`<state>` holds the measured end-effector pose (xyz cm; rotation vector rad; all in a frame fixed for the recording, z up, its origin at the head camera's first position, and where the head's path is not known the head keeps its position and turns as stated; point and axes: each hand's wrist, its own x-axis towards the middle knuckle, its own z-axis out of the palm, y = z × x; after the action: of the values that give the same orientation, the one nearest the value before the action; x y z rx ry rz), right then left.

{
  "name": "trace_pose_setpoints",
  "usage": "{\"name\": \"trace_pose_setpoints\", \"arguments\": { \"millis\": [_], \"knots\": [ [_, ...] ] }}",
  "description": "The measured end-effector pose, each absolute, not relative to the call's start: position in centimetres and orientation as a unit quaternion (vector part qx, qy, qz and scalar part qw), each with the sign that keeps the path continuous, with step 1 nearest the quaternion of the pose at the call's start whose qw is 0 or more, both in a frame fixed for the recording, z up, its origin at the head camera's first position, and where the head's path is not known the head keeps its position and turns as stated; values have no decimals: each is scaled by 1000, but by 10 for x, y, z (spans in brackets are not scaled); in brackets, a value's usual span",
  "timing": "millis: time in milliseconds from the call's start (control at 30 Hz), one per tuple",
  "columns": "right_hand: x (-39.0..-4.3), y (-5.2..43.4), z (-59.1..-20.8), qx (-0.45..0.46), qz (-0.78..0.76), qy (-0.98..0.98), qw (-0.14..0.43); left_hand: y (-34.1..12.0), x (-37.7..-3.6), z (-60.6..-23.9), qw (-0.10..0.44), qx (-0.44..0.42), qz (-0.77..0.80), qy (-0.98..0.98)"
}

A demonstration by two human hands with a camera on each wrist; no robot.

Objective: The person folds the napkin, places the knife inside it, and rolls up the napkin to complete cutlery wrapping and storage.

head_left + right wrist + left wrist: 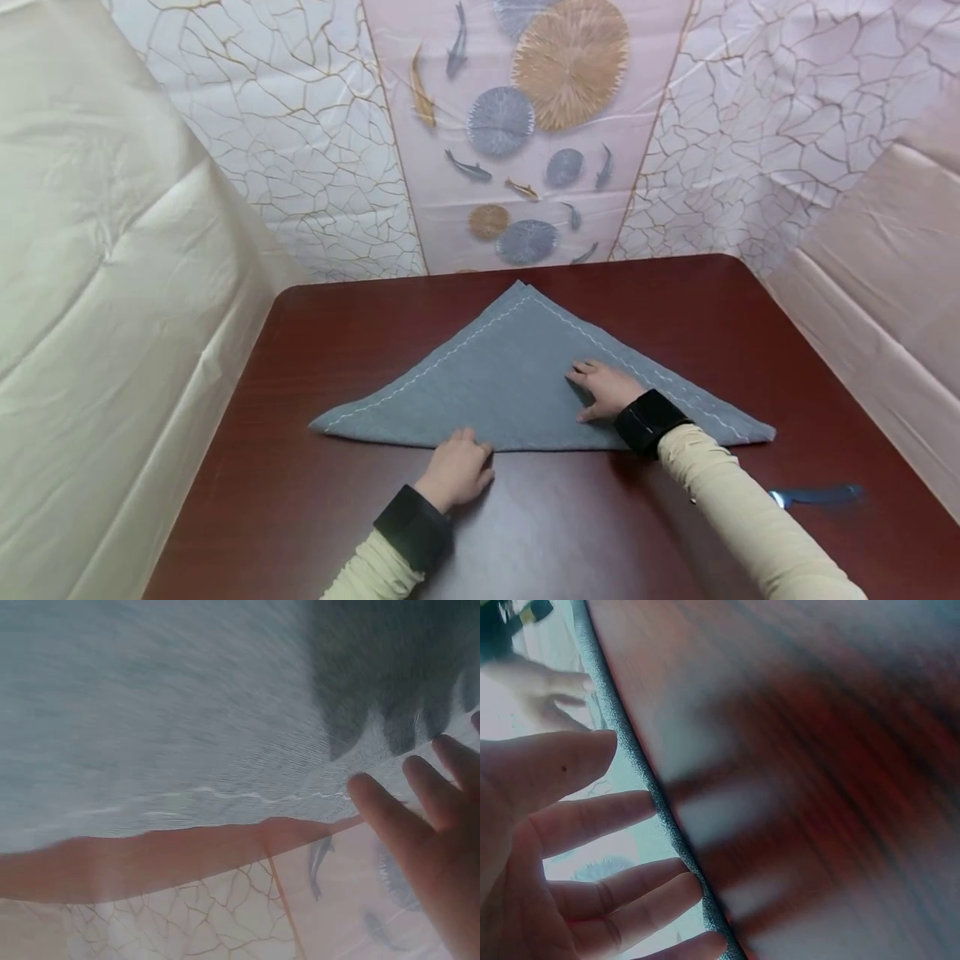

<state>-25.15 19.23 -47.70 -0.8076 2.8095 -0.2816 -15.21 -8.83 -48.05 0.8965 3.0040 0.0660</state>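
Note:
A grey-blue cloth (495,375) with white stitching along its edges lies folded into a triangle on the dark red table, its point toward the back. My left hand (457,468) is at the folded front edge, fingertips right at the cloth; the left wrist view shows its fingers (592,817) spread and nearly straight along that edge. Over the right part of the cloth is my right hand (606,390), its fingers extended toward the left. In the right wrist view those fingers (390,806) cast a shadow on the cloth.
A dark blue-handled tool (821,495) lies on the table (315,517) at the right, partly behind the right sleeve. Patterned fabric (300,125) hangs behind the table's back edge, and pale fabric walls (135,292) stand at both sides.

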Motion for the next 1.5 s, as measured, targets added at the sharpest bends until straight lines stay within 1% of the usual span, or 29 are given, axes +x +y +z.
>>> {"name": "trace_pose_setpoints", "arguments": {
  "millis": [100,200,333,533,633,767,800,867,1000,1033,1133,1300,1500],
  "knots": [
    [-240,207,-467,-284,-116,951,41,-90,-155,-477,-5,275,22,961],
    [-224,235,-460,-265,-138,954,13,-91,-156,-475,-8,269,31,963],
    [-198,282,-453,-221,-136,966,12,-92,-157,-475,-7,262,49,964],
    [-153,351,-444,-168,-121,978,11,-91,-158,-477,-23,271,65,960],
    [-133,381,-444,-151,-102,982,41,-91,-159,-478,-29,275,60,959],
    [-115,409,-455,-170,-77,980,68,-91,-159,-479,-31,277,53,959],
    [-111,414,-459,-181,-73,979,64,-91,-159,-480,-31,278,52,959],
    [-104,423,-468,-210,-67,975,35,-91,-158,-481,-31,282,51,958],
    [-92,433,-484,-265,-58,962,-43,-88,-157,-483,-29,293,48,954],
    [-90,434,-487,-270,-57,959,-63,-87,-157,-484,-28,295,48,954],
    [-88,434,-495,-278,-64,953,-98,-86,-156,-484,-25,297,43,954],
    [-98,434,-502,-292,-65,947,-116,-86,-156,-483,-21,291,29,956],
    [-92,432,-508,-275,-47,956,-90,-85,-155,-484,-22,288,18,957]
  ]
}}
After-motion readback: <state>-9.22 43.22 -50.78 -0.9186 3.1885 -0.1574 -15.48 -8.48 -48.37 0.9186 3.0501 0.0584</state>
